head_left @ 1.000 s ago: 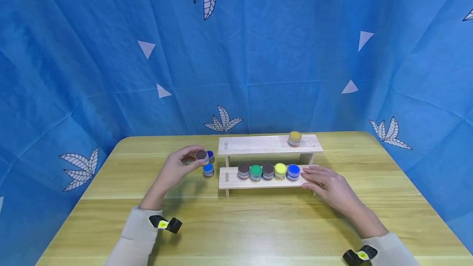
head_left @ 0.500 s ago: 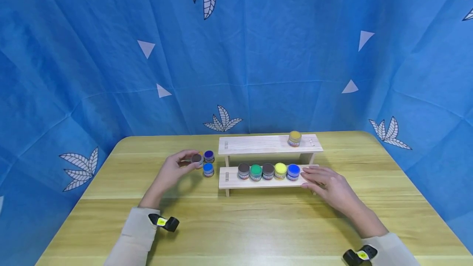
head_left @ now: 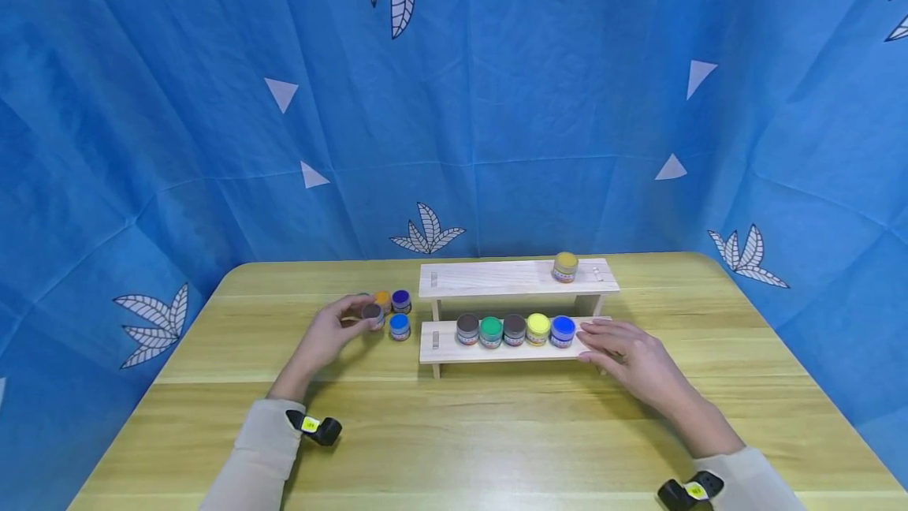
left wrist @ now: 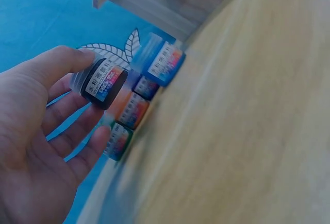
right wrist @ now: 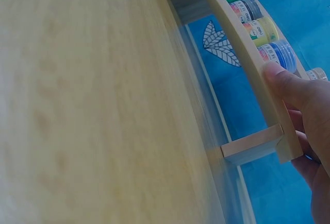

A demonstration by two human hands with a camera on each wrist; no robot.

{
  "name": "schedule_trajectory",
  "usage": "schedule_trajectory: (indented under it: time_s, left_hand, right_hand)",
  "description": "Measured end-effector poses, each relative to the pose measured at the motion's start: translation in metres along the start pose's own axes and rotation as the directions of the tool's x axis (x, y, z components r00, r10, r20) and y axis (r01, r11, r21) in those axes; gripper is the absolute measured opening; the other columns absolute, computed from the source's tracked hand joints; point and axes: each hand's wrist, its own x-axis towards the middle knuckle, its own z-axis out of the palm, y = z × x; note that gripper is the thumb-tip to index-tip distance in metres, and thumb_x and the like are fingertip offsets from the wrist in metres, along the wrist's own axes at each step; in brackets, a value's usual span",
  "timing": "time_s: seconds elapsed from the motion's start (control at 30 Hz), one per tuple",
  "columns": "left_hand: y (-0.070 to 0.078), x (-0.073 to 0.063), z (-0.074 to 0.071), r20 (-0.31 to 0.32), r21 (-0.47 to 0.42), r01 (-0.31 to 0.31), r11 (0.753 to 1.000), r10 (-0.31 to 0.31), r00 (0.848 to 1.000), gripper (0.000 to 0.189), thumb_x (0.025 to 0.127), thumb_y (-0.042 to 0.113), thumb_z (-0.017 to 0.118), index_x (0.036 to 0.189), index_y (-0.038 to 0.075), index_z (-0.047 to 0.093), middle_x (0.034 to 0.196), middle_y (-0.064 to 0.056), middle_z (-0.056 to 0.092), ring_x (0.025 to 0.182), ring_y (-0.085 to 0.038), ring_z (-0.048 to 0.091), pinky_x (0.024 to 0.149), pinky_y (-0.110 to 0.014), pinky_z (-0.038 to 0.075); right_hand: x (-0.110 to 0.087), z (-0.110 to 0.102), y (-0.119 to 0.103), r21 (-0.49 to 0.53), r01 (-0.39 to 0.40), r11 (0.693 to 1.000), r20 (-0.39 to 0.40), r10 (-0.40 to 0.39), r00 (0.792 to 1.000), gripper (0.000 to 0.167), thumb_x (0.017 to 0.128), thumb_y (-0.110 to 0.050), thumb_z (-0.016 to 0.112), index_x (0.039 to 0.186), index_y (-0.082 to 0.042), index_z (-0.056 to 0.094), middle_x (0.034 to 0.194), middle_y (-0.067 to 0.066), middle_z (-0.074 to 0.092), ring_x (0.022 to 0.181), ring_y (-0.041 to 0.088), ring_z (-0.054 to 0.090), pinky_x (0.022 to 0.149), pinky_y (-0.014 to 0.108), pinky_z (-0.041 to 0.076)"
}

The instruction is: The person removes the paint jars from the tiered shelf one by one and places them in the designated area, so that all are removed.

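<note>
My left hand (head_left: 329, 335) pinches a dark-lidded paint jar (left wrist: 104, 84) between thumb and fingers. Around it in the head view stand an orange paint jar (head_left: 383, 300), a violet one (head_left: 401, 301) and a blue one (head_left: 400, 327); a green one (left wrist: 118, 141) is mostly hidden by the fingers. On the right, my right hand (head_left: 631, 357) grips the end of the two-tier wooden rack's lower shelf (right wrist: 258, 82), thumb on its front edge. Beside that thumb stands a dark blue paint jar (right wrist: 278, 54). How far the held jar is from the tabletop is hard to tell.
Along the lower shelf stand a yellow jar (head_left: 538, 329), a green jar (head_left: 491, 332) and two dark jars, all in a row. An ochre jar (head_left: 565, 266) sits near the right end of the upper shelf (head_left: 489, 278). Blue cloth (head_left: 496, 101) hangs behind the table (head_left: 454, 432).
My left hand has moved left and down with the dark paint jar, uncovering the orange jar and part of the green one. My right hand stays on the shelf end.
</note>
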Motion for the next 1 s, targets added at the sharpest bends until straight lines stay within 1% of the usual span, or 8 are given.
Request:
schedule_trajectory:
  time_s: [0.1,0.23,0.4,0.57,0.77,1.0]
  left_hand:
    - [-0.006,0.000,0.002,0.018,0.014,0.012,1.000,-0.013,1.000,0.043,0.091,0.023,0.072,0.128,0.006,0.061,0.119,-0.012,0.064,0.109,-0.029,0.061,0.092,-0.041,0.052]
    - [-0.012,0.000,0.004,0.035,0.026,0.027,0.999,-0.028,0.999,0.043,0.090,0.026,0.073,0.127,0.008,0.063,0.119,-0.011,0.065,0.108,-0.029,0.062,0.093,-0.043,0.051]
    - [-0.018,-0.001,0.007,0.034,0.043,0.031,0.999,-0.033,0.999,0.042,0.090,0.023,0.073,0.128,0.008,0.062,0.119,-0.013,0.065,0.107,-0.029,0.063,0.093,-0.045,0.051]
    - [-0.018,-0.001,0.008,0.037,0.043,0.044,0.998,-0.046,0.998,0.041,0.091,0.020,0.072,0.128,0.006,0.062,0.120,-0.014,0.065,0.108,-0.030,0.062,0.094,-0.045,0.051]
    - [-0.018,-0.002,0.007,0.049,0.045,0.052,0.998,-0.054,0.997,0.044,0.090,0.021,0.073,0.129,0.004,0.061,0.121,-0.015,0.064,0.109,-0.031,0.062,0.094,-0.045,0.051]
    - [-0.019,-0.002,0.008,0.048,0.041,0.045,0.998,-0.047,0.998,0.044,0.090,0.023,0.073,0.129,0.006,0.062,0.121,-0.014,0.064,0.109,-0.030,0.062,0.094,-0.045,0.051]
  right_hand:
    - [0.000,0.000,0.000,0.001,0.001,1.000,0.001,-0.001,1.000,0.036,0.078,-0.022,0.082,0.112,-0.013,0.076,0.118,0.005,0.069,0.111,0.028,0.063,0.096,0.049,0.046]
    - [0.000,0.000,-0.001,0.004,0.004,1.000,0.001,-0.004,1.000,0.036,0.078,-0.022,0.082,0.112,-0.012,0.075,0.119,0.005,0.069,0.111,0.028,0.063,0.096,0.049,0.046]
    - [0.001,0.000,-0.002,-0.001,-0.001,1.000,0.008,0.001,1.000,0.036,0.079,-0.022,0.081,0.112,-0.012,0.075,0.119,0.005,0.069,0.111,0.029,0.063,0.096,0.049,0.046]
    - [0.001,-0.001,-0.003,0.000,-0.007,1.000,0.014,0.007,1.000,0.035,0.080,-0.023,0.080,0.113,-0.012,0.075,0.120,0.005,0.068,0.111,0.029,0.063,0.095,0.051,0.047]
    - [0.000,-0.001,-0.001,0.004,-0.011,1.000,0.010,0.011,1.000,0.035,0.080,-0.023,0.081,0.113,-0.013,0.075,0.120,0.005,0.068,0.112,0.029,0.062,0.096,0.050,0.047]
    - [0.000,-0.001,-0.001,0.004,-0.011,1.000,0.011,0.011,1.000,0.035,0.080,-0.023,0.080,0.113,-0.013,0.075,0.120,0.005,0.068,0.112,0.029,0.062,0.096,0.050,0.046]
